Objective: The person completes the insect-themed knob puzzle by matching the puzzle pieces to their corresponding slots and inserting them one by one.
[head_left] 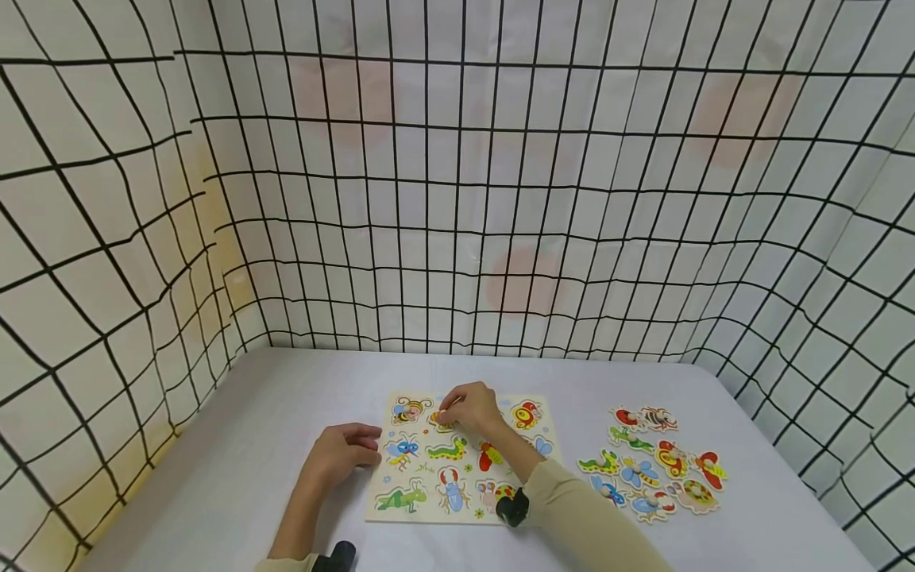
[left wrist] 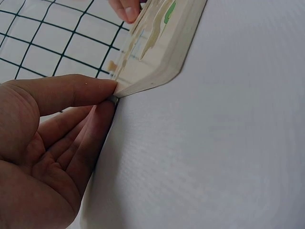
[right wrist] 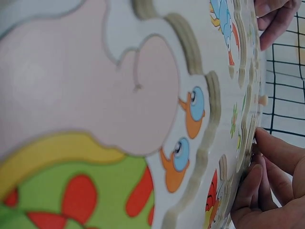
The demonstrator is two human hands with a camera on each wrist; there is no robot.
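A wooden puzzle board with bug pictures in cut-out recesses lies on the table. At its left edge, my left hand pinches the rim between thumb and forefinger. My right hand is over the top row, its fingertips pinching a small yellow-orange puzzle piece, mostly hidden by the fingers. Left of it, a bee shows in the corner recess. A pale wooden knob rises from the board between the two hands in the right wrist view. The right forearm covers part of the board's right side.
Loose bug pieces lie in a group right of the board, among them a caterpillar, a snail and a red-winged insect. White walls with black wire grid enclose the table at the back and sides.
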